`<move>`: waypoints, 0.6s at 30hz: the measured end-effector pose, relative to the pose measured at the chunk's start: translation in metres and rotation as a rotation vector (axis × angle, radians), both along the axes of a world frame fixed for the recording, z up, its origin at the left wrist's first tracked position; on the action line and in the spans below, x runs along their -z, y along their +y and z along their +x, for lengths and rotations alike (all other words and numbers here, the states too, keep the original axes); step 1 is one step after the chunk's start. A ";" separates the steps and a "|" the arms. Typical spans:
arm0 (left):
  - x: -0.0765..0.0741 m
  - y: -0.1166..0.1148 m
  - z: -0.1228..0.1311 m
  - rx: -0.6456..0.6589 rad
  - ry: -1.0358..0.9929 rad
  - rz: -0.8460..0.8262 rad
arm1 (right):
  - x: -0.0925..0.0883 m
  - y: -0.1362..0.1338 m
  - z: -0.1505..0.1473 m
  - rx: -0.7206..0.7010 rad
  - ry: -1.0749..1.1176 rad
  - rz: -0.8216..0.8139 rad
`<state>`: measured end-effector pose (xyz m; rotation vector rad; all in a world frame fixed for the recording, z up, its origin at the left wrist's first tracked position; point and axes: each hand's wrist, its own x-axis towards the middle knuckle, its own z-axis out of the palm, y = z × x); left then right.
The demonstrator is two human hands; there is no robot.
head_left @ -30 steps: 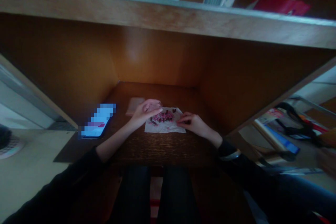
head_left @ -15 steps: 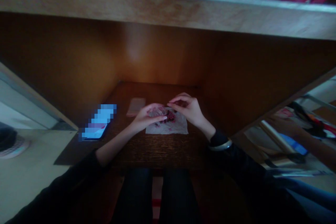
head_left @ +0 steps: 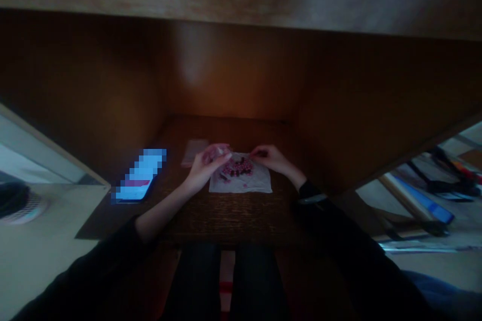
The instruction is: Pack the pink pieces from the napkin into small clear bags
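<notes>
A white paper sheet (head_left: 243,185) lies on the dark wooden desk (head_left: 226,215), with a heap of small pink and dark red beads (head_left: 238,166) on its far half. My left hand (head_left: 206,164) hovers at the sheet's left edge, fingers curled round something small and pale that I cannot make out. At the heap's far right edge my right hand (head_left: 270,159) has its fingertips pinched together on the beads. Both forearms wear dark sleeves.
A lit phone (head_left: 140,175) lies on the desk to the left. A small pale card (head_left: 194,151) sits behind my left hand. Wooden side walls and a shelf (head_left: 241,0) overhead enclose the desk. Cluttered items (head_left: 425,200) lie at the right.
My right hand has come down from beside my left hand to the beads' far right edge. My left hand stayed at the sheet's left edge. The view tilted down slightly.
</notes>
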<state>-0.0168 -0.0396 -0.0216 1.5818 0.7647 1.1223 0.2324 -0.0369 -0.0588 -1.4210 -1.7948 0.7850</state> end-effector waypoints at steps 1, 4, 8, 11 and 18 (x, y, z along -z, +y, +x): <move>0.000 -0.001 0.000 0.003 0.001 -0.001 | 0.001 -0.001 -0.003 0.009 -0.019 0.011; 0.000 -0.003 0.000 0.029 0.028 0.021 | 0.001 -0.004 -0.014 0.035 -0.090 0.071; 0.002 -0.003 0.000 0.051 0.050 0.047 | -0.002 -0.007 -0.018 0.057 -0.128 0.099; 0.002 -0.003 0.000 0.043 0.041 0.068 | -0.001 -0.006 -0.014 0.036 -0.125 0.064; 0.002 -0.004 0.000 0.061 0.063 0.086 | -0.002 -0.006 -0.012 0.065 -0.221 0.057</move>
